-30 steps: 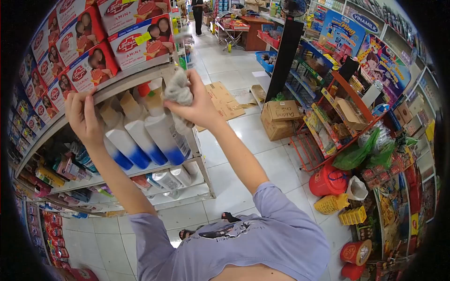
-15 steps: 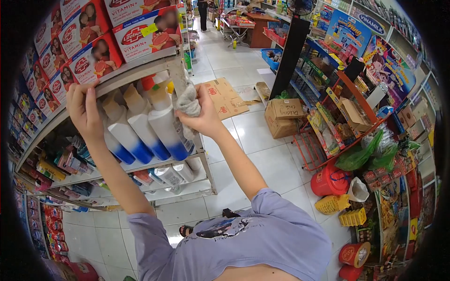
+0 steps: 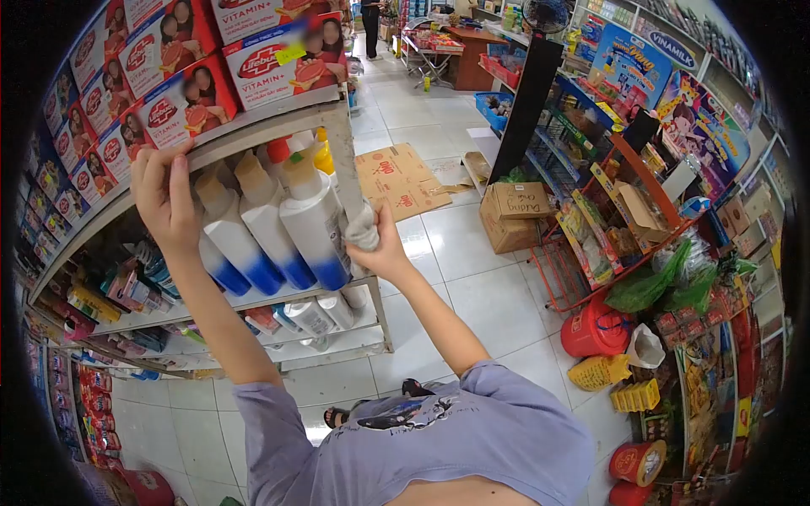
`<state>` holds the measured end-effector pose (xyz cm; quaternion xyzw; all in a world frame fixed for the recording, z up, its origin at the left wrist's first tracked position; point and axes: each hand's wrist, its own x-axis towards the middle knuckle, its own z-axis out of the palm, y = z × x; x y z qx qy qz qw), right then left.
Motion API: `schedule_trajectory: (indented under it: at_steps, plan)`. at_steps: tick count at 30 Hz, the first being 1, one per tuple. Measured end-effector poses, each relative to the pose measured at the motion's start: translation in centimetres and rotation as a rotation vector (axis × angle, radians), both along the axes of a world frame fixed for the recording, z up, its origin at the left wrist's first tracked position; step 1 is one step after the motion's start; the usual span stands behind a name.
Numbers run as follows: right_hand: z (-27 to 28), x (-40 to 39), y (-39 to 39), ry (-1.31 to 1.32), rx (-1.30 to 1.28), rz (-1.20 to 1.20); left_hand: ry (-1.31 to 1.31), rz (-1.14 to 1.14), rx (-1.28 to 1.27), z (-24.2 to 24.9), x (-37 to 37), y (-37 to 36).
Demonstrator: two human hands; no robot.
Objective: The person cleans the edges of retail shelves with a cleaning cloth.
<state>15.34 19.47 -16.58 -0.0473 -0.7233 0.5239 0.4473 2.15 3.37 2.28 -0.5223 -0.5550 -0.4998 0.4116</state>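
My right hand (image 3: 381, 247) is closed on a grey-white cloth (image 3: 363, 226), pressing it against the upright corner post (image 3: 339, 143) of the white shelf unit. With fingers bent over the edge of the top shelf board (image 3: 245, 126), my left hand (image 3: 167, 198) grips it below the red soap boxes (image 3: 181, 105). Several white and blue pump bottles (image 3: 314, 223) with tan tops stand on the shelf beneath, between my two hands. Behind them a yellow bottle (image 3: 323, 153) shows in part.
A flattened cardboard sheet (image 3: 401, 173) lies on the tiled floor beyond the unit. Cardboard boxes (image 3: 515, 215) and a red wire rack (image 3: 557, 261) stand to the right, near a red bucket (image 3: 595, 325). A person (image 3: 369, 25) stands far back in the aisle.
My right hand has slid the cloth down the corner post, toward the lower shelf. My left hand keeps its hold on the top board. The view has shifted slightly.
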Motion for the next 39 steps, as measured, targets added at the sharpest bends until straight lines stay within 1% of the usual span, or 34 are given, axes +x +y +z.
schedule_trajectory:
  at_steps: [2, 4, 6, 8, 9, 11, 15, 18, 23, 30, 32, 35, 39]
  plan:
    - [-3.0, 0.0, 0.0, -0.069, 0.001, -0.048, -0.012, 0.004, 0.009, 0.0, 0.0, 0.0]
    - [-6.8, 0.0, -0.3, -0.066, -0.012, -0.081, 0.005, 0.021, 0.012, 0.0, 0.0, 0.0]
    - [-8.4, 0.2, -0.7, -0.068, -0.032, -0.114, 0.000, 0.030, 0.011, 0.1, 0.2, 0.0]
    - [-8.6, 0.5, -1.0, -0.110, 0.101, -0.238, -0.005, 0.036, 0.008, 0.0, 0.2, -0.1]
    - [-8.6, 0.5, -1.0, -0.111, 0.102, -0.235, -0.008, 0.037, 0.008, 0.0, 0.1, -0.1]
    - [-7.6, 0.7, -1.5, -0.085, 0.228, -0.345, -0.011, 0.038, 0.005, -0.1, 0.1, -0.1]
    - [-7.5, 0.6, -1.7, -0.071, 0.251, -0.365, 0.001, 0.034, 0.016, 0.0, 0.2, 0.0]
    - [-7.5, 0.7, -1.9, -0.116, 0.238, -0.377, -0.001, 0.031, 0.016, 0.0, 0.2, 0.0]
    - [-7.5, 0.9, -2.3, -0.047, 0.321, -0.440, 0.001, 0.041, 0.014, 0.0, 0.3, 0.1]
    - [-7.5, 1.2, -2.7, -0.023, 0.348, -0.472, -0.018, 0.029, 0.025, -0.1, 0.3, 0.1]
    - [-7.5, 1.4, -2.7, -0.100, 0.278, -0.455, -0.012, 0.026, 0.030, -0.1, 0.4, 0.1]
    - [-7.6, 1.2, -2.4, -0.131, 0.270, -0.456, -0.001, 0.035, 0.016, 0.0, 0.7, 0.1]
    - [-7.2, 1.0, -2.5, -0.160, 0.264, -0.519, 0.013, 0.046, -0.015, -0.2, 0.2, 0.1]
